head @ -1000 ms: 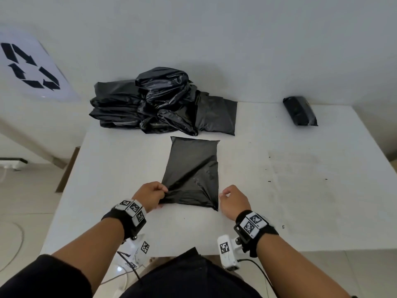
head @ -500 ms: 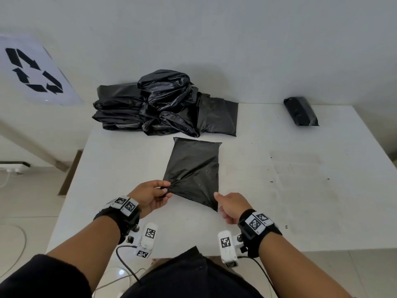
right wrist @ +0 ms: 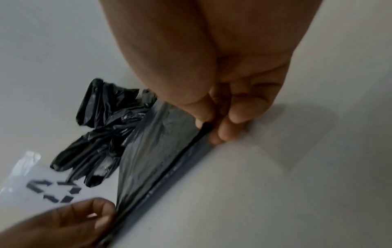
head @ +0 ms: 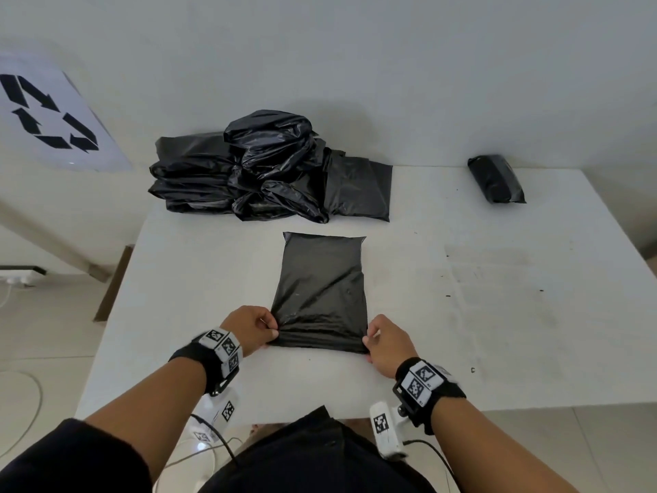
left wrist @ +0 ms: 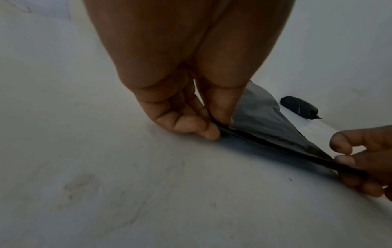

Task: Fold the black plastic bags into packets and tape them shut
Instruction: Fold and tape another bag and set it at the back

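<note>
- Broadly, the white table point(head: 199, 279) carries everything: it is the work surface, scuffed on its right half.
- Next in size, the heap of black bags point(head: 249, 172) sits at the far edge against the wall, crumpled and unfolded; judging by its bulk, most of the task is left.
- The bag being folded point(head: 321, 290) lies flat in the middle of the table, its long side running away from the person and its near edge turned over into a narrow first fold. I judge this packet barely begun, with the rest of the folding and the taping to come.
- The left hand point(head: 249, 330) pinches the near left corner of that fold between thumb and fingers; the right hand point(head: 387, 345) pinches the near right corner likewise. Both hold it low against the table.
- One finished packet point(head: 496, 179) lies at the far right corner, well apart from the heap, so I count one done.
- No tape shows in any view.
- Only the head view shows the whole layout and the bag's full length.
- The left wrist view alone shows the layers nipped between thumb and fingertips point(left wrist: 208, 132), with the folded edge stretched taut to the other hand.
- The right wrist view shows the doubled strip along the near edge, and a recycling-symbol sheet point(right wrist: 53, 189) beyond the heap.
</note>
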Motion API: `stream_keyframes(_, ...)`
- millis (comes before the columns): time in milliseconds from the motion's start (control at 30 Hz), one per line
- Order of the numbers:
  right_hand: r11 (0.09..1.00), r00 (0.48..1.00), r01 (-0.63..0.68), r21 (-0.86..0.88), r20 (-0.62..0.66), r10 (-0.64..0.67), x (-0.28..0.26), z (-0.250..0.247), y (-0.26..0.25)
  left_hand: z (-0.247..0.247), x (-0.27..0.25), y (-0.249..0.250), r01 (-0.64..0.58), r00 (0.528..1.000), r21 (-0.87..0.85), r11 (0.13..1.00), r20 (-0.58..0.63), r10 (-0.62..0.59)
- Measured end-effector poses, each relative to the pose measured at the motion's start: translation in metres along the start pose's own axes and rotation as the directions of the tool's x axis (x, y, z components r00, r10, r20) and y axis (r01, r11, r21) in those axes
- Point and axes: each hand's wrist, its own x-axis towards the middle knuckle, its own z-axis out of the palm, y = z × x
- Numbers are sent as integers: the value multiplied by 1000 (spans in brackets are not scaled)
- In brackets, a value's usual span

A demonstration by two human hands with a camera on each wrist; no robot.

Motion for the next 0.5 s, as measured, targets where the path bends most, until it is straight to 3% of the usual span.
stream_keyframes(100, 978, 989, 136, -155, 73, -126, -5, -3, 2, -2, -3, 1, -50, 998, 23, 999, 29, 49)
stream_keyframes(200, 959, 975, 211, -188, 114, -192, -11, -4, 6, -5, -6, 2, -90, 995, -15, 996, 50, 91)
stream_keyframes(367, 911, 924, 359, -203, -63, -378, -8, 2, 17, -3, -8, -1, -210, 977, 7, 978, -39, 210)
stream_keyframes(433, 856, 854, 442, -268, -165, -493, -5, 4, 19, 0, -6, -5, -263, 959, 37, 964, -98, 266)
stream_keyframes(500, 760, 735, 543, -357, -236, -636, -2, 4, 21, 1, -4, -8, -376, 900, 156, 913, -171, 400)
